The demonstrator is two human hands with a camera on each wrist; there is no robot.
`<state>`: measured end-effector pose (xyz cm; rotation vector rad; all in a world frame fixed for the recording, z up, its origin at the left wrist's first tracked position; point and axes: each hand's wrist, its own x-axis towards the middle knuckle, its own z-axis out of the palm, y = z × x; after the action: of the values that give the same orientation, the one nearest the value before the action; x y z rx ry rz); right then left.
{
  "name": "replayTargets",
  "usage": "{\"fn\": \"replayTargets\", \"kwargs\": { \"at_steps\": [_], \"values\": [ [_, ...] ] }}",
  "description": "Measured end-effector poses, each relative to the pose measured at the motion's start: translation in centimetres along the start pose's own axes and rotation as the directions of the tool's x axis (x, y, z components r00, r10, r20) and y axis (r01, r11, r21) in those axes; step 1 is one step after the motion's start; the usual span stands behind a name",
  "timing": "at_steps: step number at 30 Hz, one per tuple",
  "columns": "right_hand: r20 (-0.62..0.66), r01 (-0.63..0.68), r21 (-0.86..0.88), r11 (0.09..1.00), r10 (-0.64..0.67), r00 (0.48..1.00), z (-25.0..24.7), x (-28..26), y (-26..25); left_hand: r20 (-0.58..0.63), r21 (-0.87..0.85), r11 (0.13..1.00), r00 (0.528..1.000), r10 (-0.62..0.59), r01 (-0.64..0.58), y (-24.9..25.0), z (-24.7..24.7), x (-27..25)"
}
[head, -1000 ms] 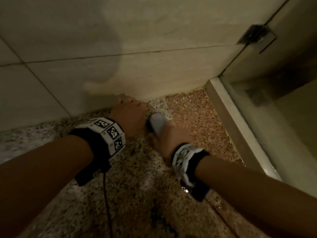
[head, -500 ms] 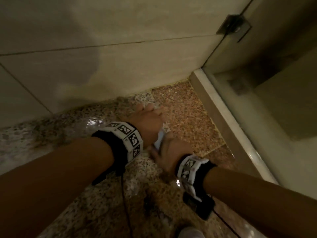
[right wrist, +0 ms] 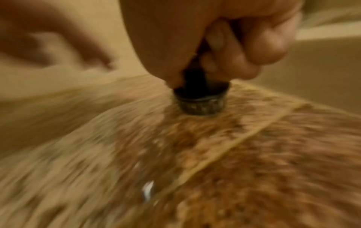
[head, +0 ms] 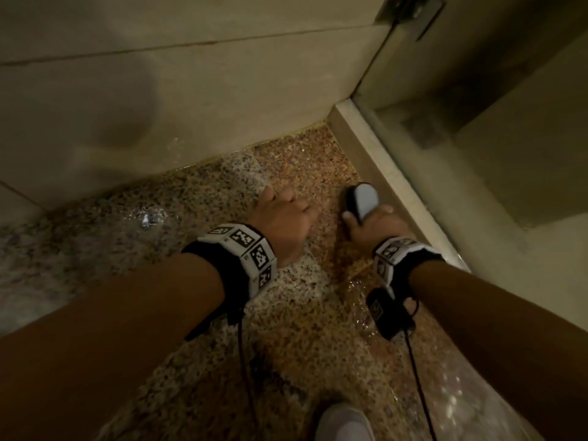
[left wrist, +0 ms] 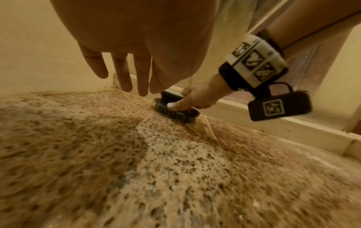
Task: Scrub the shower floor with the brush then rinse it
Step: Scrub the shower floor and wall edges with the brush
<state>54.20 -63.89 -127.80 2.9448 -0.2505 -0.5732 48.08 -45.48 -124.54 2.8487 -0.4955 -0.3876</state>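
Observation:
The speckled granite shower floor (head: pixel 197 218) is wet and glistens. My right hand (head: pixel 375 226) grips a scrub brush (head: pixel 362 198) with a pale top and dark bristles, pressed bristles-down on the reddish tile beside the curb. The left wrist view shows the brush (left wrist: pixel 175 108) flat on the floor (left wrist: pixel 175 169) with the right hand's (left wrist: pixel 197 97) thumb along its side. The right wrist view is blurred; the brush (right wrist: pixel 201 101) stands under my curled right hand (right wrist: pixel 224 50). My left hand (head: pixel 283 218) hovers just left of the brush, fingers (left wrist: pixel 123 74) straight and relaxed, holding nothing.
A tiled wall (head: pixel 191 90) closes the far side. A raised pale curb (head: pixel 381 173) carrying a glass panel (head: pixel 477 122) with a metal hinge (head: pixel 410 11) runs along the right. A light shoe tip (head: pixel 343 421) shows at the bottom edge. Cables hang from both wristbands.
The brush has moved right, from the wall corner to the reddish tile beside the curb. My left hand has come off the brush and now hovers apart from it.

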Motion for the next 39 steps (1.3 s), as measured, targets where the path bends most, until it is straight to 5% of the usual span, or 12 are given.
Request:
{"fn": "replayTargets", "kwargs": {
  "at_steps": [2,6,10,15,20,26,30,34,39],
  "values": [
    [-0.002,-0.003,-0.064,0.998,0.003,1.000,0.0,-0.5,1.0,0.001,0.013,1.000,1.000,0.001,-0.001,0.1,0.3,0.1],
    [0.059,0.286,-0.164,0.944,-0.280,0.958,1.5,-4.2,2.1,-0.003,0.029,1.000,1.000,-0.002,0.002,0.3,0.3,0.4],
    [0.018,0.000,-0.129,0.992,0.002,1.000,-1.3,-0.4,3.6,-0.029,0.043,0.998,0.998,0.054,-0.052,1.2,0.3,0.4],
    [0.075,0.245,-0.200,0.949,-0.234,0.969,1.2,-3.9,2.3,-0.037,0.062,0.992,0.993,0.111,-0.109,3.4,0.3,0.9],
    [0.036,-0.085,-0.102,0.991,0.089,0.995,-0.4,-1.6,3.8,-0.032,0.032,0.993,0.993,0.110,-0.109,3.5,-0.1,0.7],
    [0.055,0.026,-0.095,0.995,-0.021,0.998,0.5,-2.8,2.9,-0.024,0.060,0.997,0.999,0.042,-0.041,3.2,-0.5,0.6],
    [-0.060,-0.033,-0.101,0.994,0.027,0.998,-1.3,-1.5,3.8,-0.025,0.060,0.998,1.000,0.019,-0.018,3.0,-0.8,0.9],
    [-0.013,-0.071,-0.152,0.986,0.070,0.997,-0.4,-1.4,5.2,0.060,0.091,0.996,0.998,0.001,-0.006,3.4,-0.8,1.3],
    [0.046,-0.086,-0.120,0.989,0.092,0.995,-0.2,-0.6,3.6,0.000,0.067,0.998,1.000,0.008,-0.008,3.4,-1.0,2.2]
  ]
}}
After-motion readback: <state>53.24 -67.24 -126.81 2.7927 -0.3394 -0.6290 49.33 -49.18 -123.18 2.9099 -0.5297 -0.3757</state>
